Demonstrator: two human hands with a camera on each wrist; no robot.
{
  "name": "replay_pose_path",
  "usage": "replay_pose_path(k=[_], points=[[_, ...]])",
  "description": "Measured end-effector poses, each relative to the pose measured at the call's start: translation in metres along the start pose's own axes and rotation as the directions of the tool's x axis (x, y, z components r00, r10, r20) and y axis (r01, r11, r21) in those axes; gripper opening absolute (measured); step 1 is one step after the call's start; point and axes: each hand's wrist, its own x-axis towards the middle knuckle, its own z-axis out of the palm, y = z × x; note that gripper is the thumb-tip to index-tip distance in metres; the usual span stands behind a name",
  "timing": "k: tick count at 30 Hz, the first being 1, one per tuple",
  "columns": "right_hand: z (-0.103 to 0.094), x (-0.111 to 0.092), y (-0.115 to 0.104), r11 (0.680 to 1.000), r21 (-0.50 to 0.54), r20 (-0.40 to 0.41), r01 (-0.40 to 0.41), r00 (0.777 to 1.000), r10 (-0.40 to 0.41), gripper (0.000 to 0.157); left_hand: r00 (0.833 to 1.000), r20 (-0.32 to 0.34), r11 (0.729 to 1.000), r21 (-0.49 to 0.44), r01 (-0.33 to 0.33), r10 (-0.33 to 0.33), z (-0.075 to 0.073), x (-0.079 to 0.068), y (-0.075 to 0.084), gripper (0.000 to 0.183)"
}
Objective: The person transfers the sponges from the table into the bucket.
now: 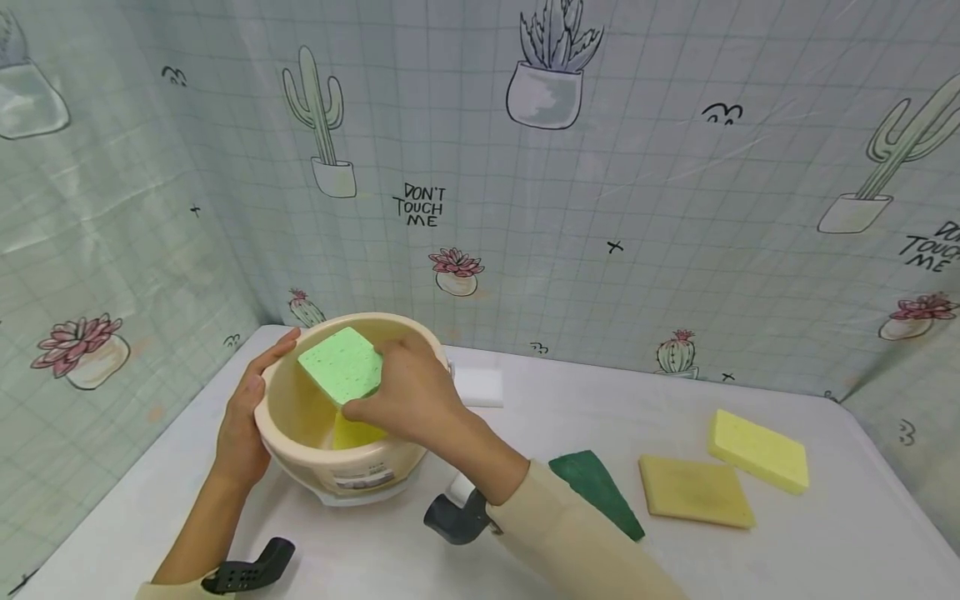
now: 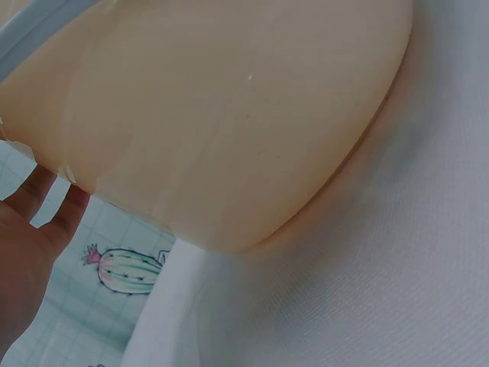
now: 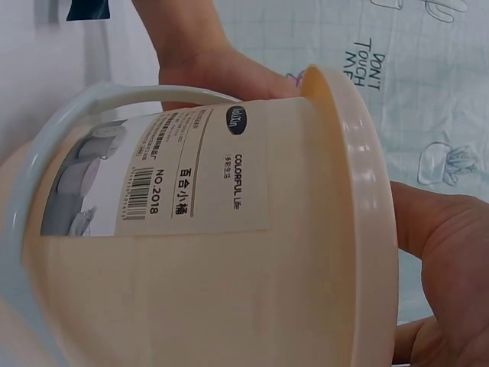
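My right hand (image 1: 416, 387) pinches a light green sponge (image 1: 341, 365) between thumb and fingers, tilted inside the mouth of a cream plastic bucket (image 1: 279, 421). A yellow sponge (image 1: 354, 433) lies lower in the bucket, partly hidden by the green one and the hand. With fairly straight fingers, my left hand (image 1: 243, 421) rests against the bucket's outer left side, fingertips by the rim. Two of its fingers (image 2: 65, 218) touch the wall in the left wrist view. The bucket's pale handle (image 3: 34, 164) hangs down along its labelled front (image 3: 191, 172).
To the right on the white table (image 1: 525, 567) lie a dark green scouring pad (image 1: 596, 492), a dull yellow sponge (image 1: 697, 492) and a brighter yellow sponge (image 1: 759, 450). A white block (image 1: 480, 387) sits just behind the bucket. Cactus-print sheeting (image 1: 480, 167) encloses the back and sides.
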Motion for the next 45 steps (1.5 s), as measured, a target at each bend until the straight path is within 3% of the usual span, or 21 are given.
replay_pose_path(k=[6,17,26,37,45], points=[[0.003,0.002,-0.006,0.999,-0.047,0.001,-0.002,1.0,0.002,0.065,1.0,0.014,1.0,0.011,-0.014,0.013,-0.001,0.0,-0.002,0.049],[0.004,0.002,-0.01,0.996,-0.091,0.009,0.006,1.0,-0.005,0.076,0.999,0.029,0.999,0.017,-0.042,0.042,-0.004,0.0,-0.005,0.049],[0.003,0.0,-0.011,0.995,-0.098,0.041,0.014,0.999,-0.01,0.076,0.999,-0.025,0.999,0.03,0.025,-0.024,-0.001,-0.001,-0.001,0.051],[-0.001,-0.005,-0.011,0.975,-0.212,0.14,0.065,0.99,-0.035,0.08,1.0,-0.018,1.0,0.011,0.02,-0.02,0.001,-0.002,0.001,0.051],[-0.008,-0.007,-0.002,0.984,-0.131,0.104,0.121,0.989,-0.108,0.068,1.0,-0.013,1.0,0.001,-0.004,0.004,0.0,-0.002,-0.002,0.051]])
